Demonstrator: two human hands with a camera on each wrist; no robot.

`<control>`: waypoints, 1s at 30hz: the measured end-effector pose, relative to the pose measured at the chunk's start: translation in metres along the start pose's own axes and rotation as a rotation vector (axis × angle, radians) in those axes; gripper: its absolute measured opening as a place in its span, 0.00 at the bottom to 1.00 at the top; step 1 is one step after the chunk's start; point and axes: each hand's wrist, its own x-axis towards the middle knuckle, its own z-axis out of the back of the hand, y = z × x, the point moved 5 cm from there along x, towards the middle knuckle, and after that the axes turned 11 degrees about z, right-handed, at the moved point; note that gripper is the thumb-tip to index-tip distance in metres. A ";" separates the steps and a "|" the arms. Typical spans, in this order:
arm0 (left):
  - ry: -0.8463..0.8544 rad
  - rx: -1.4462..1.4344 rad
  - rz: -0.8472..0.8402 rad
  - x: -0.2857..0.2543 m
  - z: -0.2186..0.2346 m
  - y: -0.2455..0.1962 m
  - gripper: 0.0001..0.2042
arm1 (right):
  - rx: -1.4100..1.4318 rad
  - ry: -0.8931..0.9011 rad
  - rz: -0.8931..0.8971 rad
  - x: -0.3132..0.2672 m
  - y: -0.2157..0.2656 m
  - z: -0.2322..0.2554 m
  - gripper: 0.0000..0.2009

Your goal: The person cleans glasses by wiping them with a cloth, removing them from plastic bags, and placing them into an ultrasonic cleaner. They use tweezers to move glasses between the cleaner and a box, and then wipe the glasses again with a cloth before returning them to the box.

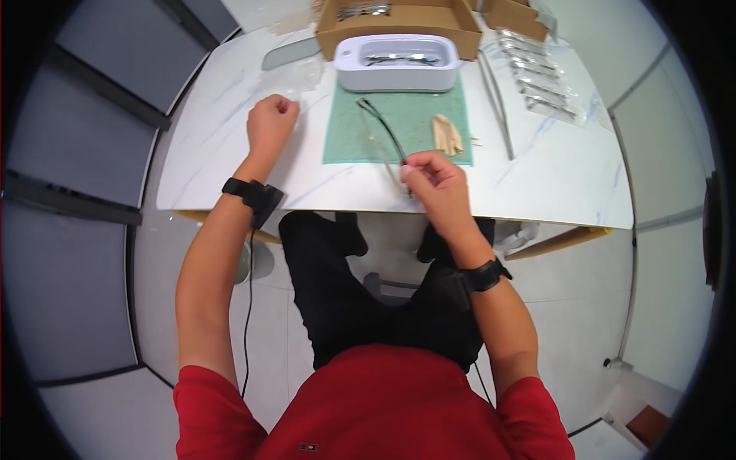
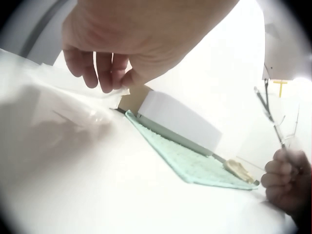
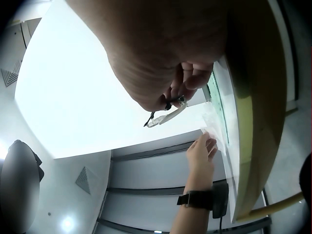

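Note:
My right hand [image 1: 438, 188] pinches a pair of eyeglasses [image 1: 389, 136] with dark temples, held up over the front edge of a green towel [image 1: 349, 138]. Those glasses [image 2: 275, 124] also show in the left wrist view, standing up out of the fist. My left hand [image 1: 272, 126] hovers over the table's left side, its fingers [image 2: 103, 70] loosely curled, fingertips close to a clear plastic bag [image 2: 73, 105]. On the towel's far part stands a white cleaning tub [image 1: 395, 80] with glasses [image 1: 402, 59] inside. A crumpled beige cloth [image 1: 446, 136] lies on the towel's right side.
An open cardboard box [image 1: 399, 19] with several glasses stands behind the tub. Bagged glasses [image 1: 537, 77] lie in a row at the right, beside a long grey strip [image 1: 497, 107]. A grey flat case [image 1: 291, 54] lies at the back left.

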 end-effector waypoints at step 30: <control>0.254 -0.340 -0.013 -0.090 0.033 -0.011 0.10 | -1.074 0.291 0.747 0.000 0.060 -0.070 0.06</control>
